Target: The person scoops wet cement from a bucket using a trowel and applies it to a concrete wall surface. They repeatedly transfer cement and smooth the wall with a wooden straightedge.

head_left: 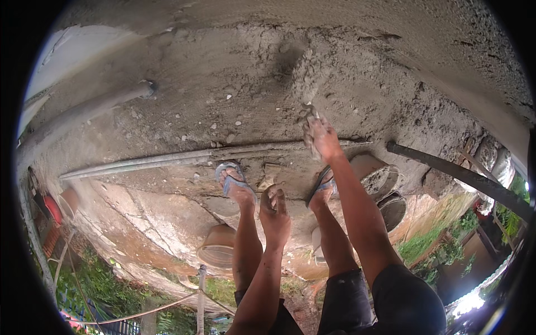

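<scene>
My right hand [322, 137], its fingers caked with grey, is pressed round a lump of wet mortar [309, 140] just below a rough, lumpy patch [304, 78] on the grey cement surface [184, 78]. My left hand [274, 215] is lower, between my sandalled feet [233, 181], with dirty fingers curled; whatever is in them, if anything, is hidden. Thin long pipes [139, 164] run across behind both feet.
Grey buckets [391, 209] stand by my right leg, a beige tub [215, 245] by my left. A dark pole [458, 176] slants at the right, a thick pipe [89, 111] at upper left. Plants [95, 285] and poles line the lower edge.
</scene>
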A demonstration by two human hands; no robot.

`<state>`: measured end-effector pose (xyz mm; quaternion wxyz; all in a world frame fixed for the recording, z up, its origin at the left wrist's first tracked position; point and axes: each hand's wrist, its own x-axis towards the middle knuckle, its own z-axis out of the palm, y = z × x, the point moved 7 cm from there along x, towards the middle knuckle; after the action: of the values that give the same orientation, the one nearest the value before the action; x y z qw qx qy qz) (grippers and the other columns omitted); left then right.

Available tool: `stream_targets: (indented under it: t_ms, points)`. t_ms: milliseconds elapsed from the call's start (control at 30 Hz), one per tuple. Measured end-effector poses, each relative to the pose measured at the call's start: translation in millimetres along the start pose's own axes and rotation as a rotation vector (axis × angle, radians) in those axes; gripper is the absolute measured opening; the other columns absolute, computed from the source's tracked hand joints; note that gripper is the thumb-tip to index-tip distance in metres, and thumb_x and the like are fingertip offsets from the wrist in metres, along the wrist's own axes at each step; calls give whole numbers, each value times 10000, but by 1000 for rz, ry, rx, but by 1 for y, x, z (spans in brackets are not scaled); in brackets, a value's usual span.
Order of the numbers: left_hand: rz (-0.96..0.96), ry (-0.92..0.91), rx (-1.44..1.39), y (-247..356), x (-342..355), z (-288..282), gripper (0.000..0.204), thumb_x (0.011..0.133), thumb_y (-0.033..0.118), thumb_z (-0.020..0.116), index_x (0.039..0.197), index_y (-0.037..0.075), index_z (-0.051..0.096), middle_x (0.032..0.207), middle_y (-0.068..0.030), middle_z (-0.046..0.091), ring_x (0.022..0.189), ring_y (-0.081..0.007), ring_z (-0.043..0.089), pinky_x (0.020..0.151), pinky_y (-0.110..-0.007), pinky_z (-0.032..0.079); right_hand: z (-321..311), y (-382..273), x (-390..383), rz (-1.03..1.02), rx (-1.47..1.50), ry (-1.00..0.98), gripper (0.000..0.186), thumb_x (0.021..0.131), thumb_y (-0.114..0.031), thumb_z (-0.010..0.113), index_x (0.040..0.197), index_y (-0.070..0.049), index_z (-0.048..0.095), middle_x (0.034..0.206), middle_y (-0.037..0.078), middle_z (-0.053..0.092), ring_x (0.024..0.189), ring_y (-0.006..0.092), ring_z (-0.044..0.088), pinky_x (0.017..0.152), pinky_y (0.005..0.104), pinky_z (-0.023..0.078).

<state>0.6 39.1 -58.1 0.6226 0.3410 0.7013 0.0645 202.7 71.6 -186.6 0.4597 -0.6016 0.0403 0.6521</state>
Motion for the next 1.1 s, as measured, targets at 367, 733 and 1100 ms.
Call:
stream_targets:
  t_ms: [367,733,1100]
  points:
    - [117,-1,144,2,-10,38,346,950,203,472,1194,-42,482,1091,-200,589,1017,-265,588,852,-340,452,-203,47,-358,223,-226,624,265,903,-274,479,1007,-34,520,679,58,489,549,129,473,464,272,401]
    - [117,26,233,-4,-12,36,358,944,223,494,1186,-41,482,1056,-209,602,1013,-290,601,839,-348,462,-181,-34,-208,-102,-1242,882,408,839,-151,598,1208,-39,468,1168,222,545,1025,416,550,882,448,452]
    - [85,40,96,-13,-12,29,315,938,168,490,1182,-31,481,1050,-198,602,991,-274,600,805,-347,463,-132,-116,-97,-87,-1895,255,424,883,-249,520,1268,-98,430,1092,222,586,991,415,572,840,489,464]
